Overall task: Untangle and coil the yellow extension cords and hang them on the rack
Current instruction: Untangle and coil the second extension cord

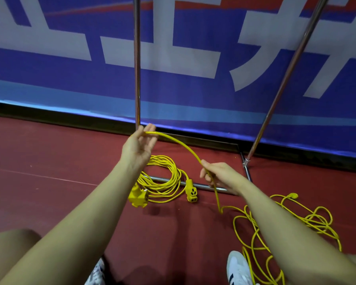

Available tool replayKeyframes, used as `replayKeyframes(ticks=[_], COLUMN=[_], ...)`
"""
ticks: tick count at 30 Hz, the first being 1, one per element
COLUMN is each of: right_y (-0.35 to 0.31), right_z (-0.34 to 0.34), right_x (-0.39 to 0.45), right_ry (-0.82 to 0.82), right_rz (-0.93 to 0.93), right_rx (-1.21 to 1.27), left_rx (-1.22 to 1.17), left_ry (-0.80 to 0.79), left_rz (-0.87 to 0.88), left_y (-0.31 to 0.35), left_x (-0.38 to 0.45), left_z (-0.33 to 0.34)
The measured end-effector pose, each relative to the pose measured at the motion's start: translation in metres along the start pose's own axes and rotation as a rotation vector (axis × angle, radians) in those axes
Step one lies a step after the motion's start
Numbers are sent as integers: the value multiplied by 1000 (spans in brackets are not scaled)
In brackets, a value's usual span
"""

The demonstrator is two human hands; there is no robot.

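Both hands are working one yellow cord (185, 146), held apart from each other. Nearest, the right hand (218, 175) is curling its fingers around the cord, which is dropping from that grip down to the red floor (49, 153) and running into a loose yellow tangle (286, 227) that is sprawling beside a white shoe (237, 266). A plug end (292, 195) is lying at the tangle's far edge. Further out, the left hand (139, 145) is turning palm-up and pinching the cord between thumb and fingertips, so the length between the hands is arching through the air. A yellow multi-outlet head (138, 197) is showing just below the left forearm; whether it is hanging or lying on the floor cannot be told. Beyond it, a second cord is lying as a neat coil (162, 177) over the rack's low base bar (201, 185), its socket block (191, 191) resting on the floor beside it. Behind, two rack poles (137, 64) are rising in front of a blue banner (49, 79) with white lettering.
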State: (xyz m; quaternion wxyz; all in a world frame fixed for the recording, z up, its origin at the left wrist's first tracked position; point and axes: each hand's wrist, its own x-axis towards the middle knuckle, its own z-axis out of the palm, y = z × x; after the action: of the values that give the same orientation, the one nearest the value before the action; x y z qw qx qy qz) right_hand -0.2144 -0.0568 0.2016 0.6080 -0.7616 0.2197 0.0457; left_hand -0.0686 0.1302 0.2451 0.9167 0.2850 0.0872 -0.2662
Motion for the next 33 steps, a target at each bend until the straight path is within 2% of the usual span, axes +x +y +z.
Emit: replayKeyframes(ticks=[4, 8, 11, 14, 18, 22, 24, 27, 30, 33], right_y=[-16, -46, -61, -61, -56, -66, -75, -85, -81, -75], right_z=[11, 10, 2, -8, -19, -9, -5, -9, -21, -28], right_x=[1, -6, -10, -12, -14, -7, -4, -2, 3, 11], right_ry=[-5, -89, -125, -165, -123, -44, -75, -181, -264, -174], right_rz=[-25, -87, -136, -109, -105, -163, -177, -195, -140, -137], right_rx=[70, 9, 10, -44, -98, 2, 68, 90, 50, 48], left_rx=[273, 207, 219, 230, 255, 260, 271, 247, 112, 66], left_ry=[-166, -199, -133, -99, -106, -250, -305, -256, -164, -87], left_rz=[-77, -53, -32, 54, 57, -56, -21, 98, 230, 266], left_y=[-37, -43, -33, -16, 0, -24, -37, -31, -9, 5], left_x=[-16, -11, -6, -3, 5, -4, -7, 0, 16, 25], left_z=[8, 26, 44, 56, 55, 73, 82, 84, 80, 75])
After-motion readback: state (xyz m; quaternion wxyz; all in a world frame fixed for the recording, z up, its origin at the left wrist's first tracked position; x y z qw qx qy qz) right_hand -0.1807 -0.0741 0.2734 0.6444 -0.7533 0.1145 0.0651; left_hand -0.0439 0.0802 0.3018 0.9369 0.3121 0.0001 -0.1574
